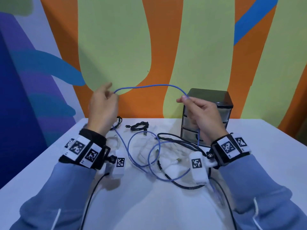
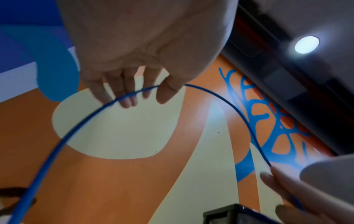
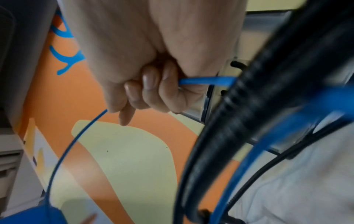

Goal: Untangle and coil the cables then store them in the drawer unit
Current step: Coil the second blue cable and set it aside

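A thin blue cable arches in the air between my two raised hands. My left hand pinches it between thumb and fingers, and from there it drops to loose loops on the white table. My right hand grips the other side of the arch in a curled fist, with the cable leaving past the index finger. A black drawer unit with clear drawers stands behind the right hand, against the wall. Its drawers look closed.
Under the hands, a thick black braided cable, the blue loops and pale white cables lie tangled. A small coiled black cable sits near the back edge, another dark one behind the left wrist. The painted wall is close behind.
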Motion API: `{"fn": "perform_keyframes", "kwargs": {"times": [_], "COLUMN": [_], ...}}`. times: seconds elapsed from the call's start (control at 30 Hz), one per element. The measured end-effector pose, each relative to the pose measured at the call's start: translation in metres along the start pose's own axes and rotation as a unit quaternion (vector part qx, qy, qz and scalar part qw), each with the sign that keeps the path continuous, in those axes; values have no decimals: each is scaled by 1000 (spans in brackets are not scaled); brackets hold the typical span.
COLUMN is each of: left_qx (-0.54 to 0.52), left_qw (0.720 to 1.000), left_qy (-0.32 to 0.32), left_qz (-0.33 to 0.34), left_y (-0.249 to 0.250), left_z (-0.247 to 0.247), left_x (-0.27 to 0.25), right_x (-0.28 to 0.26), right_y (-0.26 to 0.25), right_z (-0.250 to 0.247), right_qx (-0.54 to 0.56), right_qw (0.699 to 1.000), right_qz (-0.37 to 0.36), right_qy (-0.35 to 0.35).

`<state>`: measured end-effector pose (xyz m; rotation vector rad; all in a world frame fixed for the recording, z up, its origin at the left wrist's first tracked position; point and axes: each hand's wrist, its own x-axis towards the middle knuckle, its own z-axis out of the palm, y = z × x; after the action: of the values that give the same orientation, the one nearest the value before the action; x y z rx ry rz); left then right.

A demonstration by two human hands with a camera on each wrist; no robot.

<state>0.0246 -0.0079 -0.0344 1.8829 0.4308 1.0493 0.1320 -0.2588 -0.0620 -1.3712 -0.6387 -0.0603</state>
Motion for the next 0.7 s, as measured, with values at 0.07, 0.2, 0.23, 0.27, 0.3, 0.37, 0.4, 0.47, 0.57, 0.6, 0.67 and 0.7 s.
{"fn": "perform_keyframes", "kwargs": {"times": [0.07, 0.2, 0.23, 0.27, 0.3, 0.37, 0.4, 0.47, 0.57, 0.6, 0.67, 0.7], "left_qx": [-12, -1, 23, 52, 87, 152, 149, 68, -134, -208, -318, -345], "left_qw": [993, 957, 949, 942, 936, 924, 924, 941, 963, 959, 935, 925], "left_qy": [-18, -140, -155, -173, -192, -197, -181, -133, -17, 33, 116, 139], "left_qz": [112, 254, 274, 283, 284, 291, 301, 304, 232, 192, 109, 75], "left_y": [6, 21, 23, 23, 21, 16, 15, 16, 28, 32, 32, 28], "left_z": [0, 5, 10, 15, 20, 29, 32, 33, 20, 11, -10, -18], "left_x": [-5, -19, -23, -26, -30, -35, -36, -36, -26, -20, -7, -1], "right_x": [0, 1, 0, -1, -2, -1, -1, 1, 4, 5, 8, 9], "right_y": [1, 2, 2, 2, 2, 2, 2, 3, 10, 13, 17, 18], "right_z": [4, 6, 7, 9, 11, 13, 13, 13, 10, 7, 0, -3], "right_qx": [-32, -113, -127, -133, -131, -114, -102, -76, -64, -70, -75, -71], "right_qw": [999, 991, 988, 985, 983, 983, 986, 990, 989, 989, 992, 994], "right_qz": [-10, -55, -60, -65, -69, -79, -76, -40, 38, 54, 67, 67], "right_qy": [-13, -45, -66, -88, -106, -116, -111, -111, -128, -117, -71, -52]}}
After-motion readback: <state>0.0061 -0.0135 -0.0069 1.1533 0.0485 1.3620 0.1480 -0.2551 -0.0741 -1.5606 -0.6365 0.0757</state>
